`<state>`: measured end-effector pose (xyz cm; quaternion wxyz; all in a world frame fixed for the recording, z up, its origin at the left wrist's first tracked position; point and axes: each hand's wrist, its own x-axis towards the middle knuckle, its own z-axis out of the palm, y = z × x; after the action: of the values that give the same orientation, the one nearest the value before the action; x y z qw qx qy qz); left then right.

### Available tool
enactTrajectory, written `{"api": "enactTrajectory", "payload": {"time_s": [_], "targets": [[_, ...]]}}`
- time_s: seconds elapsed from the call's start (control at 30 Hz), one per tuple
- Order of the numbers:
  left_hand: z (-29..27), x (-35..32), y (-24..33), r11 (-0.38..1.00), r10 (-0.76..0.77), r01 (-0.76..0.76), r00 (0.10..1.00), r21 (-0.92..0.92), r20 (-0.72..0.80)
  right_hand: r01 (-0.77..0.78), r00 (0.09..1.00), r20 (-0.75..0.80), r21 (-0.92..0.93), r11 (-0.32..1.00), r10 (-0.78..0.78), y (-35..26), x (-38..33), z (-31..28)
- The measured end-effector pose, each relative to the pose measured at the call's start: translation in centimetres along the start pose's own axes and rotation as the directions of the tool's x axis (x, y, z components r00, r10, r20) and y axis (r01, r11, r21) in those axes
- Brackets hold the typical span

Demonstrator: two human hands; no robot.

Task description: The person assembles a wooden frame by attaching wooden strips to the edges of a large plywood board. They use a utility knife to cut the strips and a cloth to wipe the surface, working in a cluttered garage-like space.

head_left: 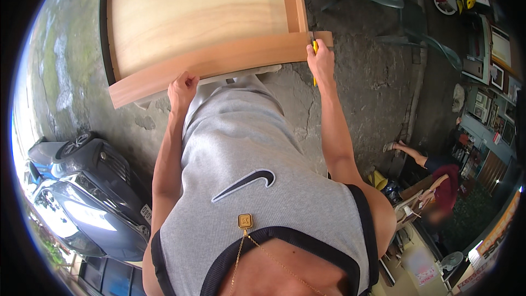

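A large wooden panel with a raised brown wooden frame lies flat in front of me at the top of the view. My left hand is closed on the near edge of the frame, left of the middle. My right hand holds a yellow utility knife at the frame's near right corner, where the side rail meets the front rail. My grey sleeveless shirt fills the lower middle of the view.
Cracked concrete ground lies under and right of the panel. A dark parked car sits at the lower left. Green plastic chairs stand at the upper right. Another person sits at the right beside shelves of goods.
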<state>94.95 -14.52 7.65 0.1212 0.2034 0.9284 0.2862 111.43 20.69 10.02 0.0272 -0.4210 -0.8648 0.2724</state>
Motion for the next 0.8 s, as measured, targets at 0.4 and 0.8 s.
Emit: {"api": "enactTrajectory", "payload": {"time_s": [0.4,0.8], "targets": [[0.1,-0.1,0.0,0.999,-0.032,0.032,0.999,-0.026,-0.015,-0.05,0.999,0.018,-0.029,0.998,0.051,0.0,0.5,0.2],[0.3,0.0,-0.3,0.999,-0.032,0.031,0.999,-0.038,-0.022,-0.083,0.993,0.08,-0.043,0.996,0.086,-0.3,-0.2,-0.5]]}}
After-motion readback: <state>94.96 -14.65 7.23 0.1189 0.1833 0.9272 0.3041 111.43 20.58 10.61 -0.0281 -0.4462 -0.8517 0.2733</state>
